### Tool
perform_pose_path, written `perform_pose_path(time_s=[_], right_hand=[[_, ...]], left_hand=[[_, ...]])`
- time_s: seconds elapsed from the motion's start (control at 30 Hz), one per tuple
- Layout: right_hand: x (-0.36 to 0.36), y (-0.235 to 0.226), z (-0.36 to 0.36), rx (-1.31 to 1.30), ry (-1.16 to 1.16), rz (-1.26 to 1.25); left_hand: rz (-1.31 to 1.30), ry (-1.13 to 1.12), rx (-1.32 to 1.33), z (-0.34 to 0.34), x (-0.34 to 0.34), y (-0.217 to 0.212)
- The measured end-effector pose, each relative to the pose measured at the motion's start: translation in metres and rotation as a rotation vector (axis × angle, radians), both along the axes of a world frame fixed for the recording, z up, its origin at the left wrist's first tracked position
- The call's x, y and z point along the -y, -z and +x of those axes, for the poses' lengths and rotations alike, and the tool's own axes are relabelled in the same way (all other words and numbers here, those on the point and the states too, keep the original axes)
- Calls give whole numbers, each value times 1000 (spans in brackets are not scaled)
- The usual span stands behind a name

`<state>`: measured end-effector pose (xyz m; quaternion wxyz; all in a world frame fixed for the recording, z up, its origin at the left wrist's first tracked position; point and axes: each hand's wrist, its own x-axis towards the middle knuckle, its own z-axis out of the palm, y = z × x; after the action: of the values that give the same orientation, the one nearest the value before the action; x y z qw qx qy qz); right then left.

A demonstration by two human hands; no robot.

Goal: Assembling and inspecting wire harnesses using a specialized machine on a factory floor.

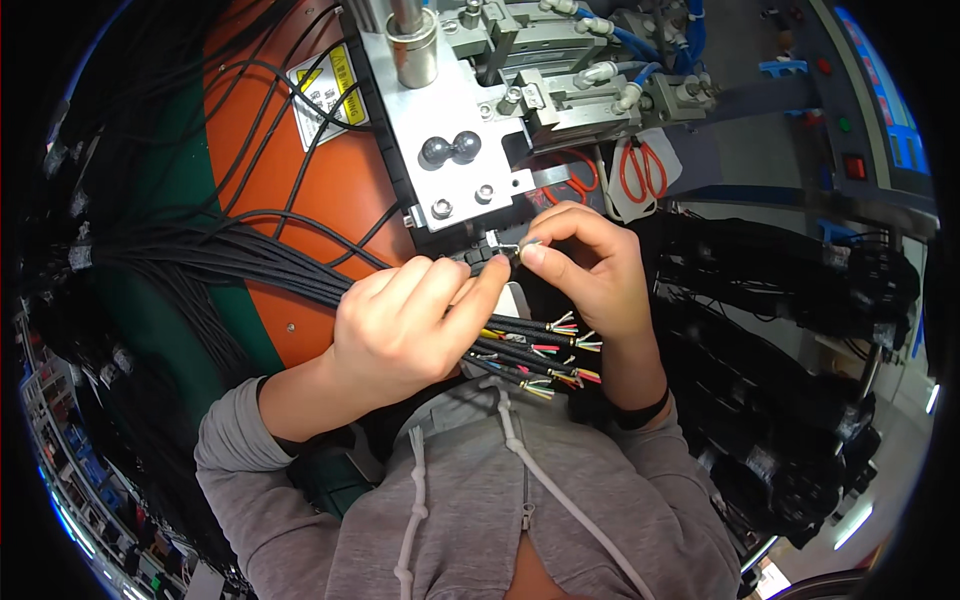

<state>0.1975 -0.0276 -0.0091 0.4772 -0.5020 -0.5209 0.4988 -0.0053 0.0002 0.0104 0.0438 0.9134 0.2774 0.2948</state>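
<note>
My left hand (405, 325) is closed, fingers curled, on a black braided cable, most of which its fingers hide. Its index fingertip reaches to the front of the press machine (450, 190), meeting my right hand's fingertips. My right hand (590, 270) pinches a thin wire (511, 247) between thumb and index finger. Right by those fingertips is a small white piece (492, 239), at the machine's lower edge. Under my left hand, several black cables (530, 350) stick out to the right, their stripped ends fanned into coloured wires (560, 378).
More black cables (290, 265) run left over an orange and green surface (310, 210). Red-handled scissors (642, 170) lie right of the machine, near blue air hoses (640, 45). Bundled black cables (770, 270) hang on a rack at the right. A warning label (330, 97) is upper left.
</note>
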Motion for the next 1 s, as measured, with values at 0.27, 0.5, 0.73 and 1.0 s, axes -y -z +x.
perform_pose_path(time_s=[0.27,0.5,0.73,1.0], right_hand=[[-8,13,-16,568,125,384],[-9,24,-20,582,157,460],[-7,35,-18,27,174,-230],[-15,24,-23,499,175,528]], left_hand=[[-63,-60,-242,4,8,3],[-69,-127,-270,6,10,1],[9,-63,-159,4,-3,9],[-8,-80,-74,3,-6,9]])
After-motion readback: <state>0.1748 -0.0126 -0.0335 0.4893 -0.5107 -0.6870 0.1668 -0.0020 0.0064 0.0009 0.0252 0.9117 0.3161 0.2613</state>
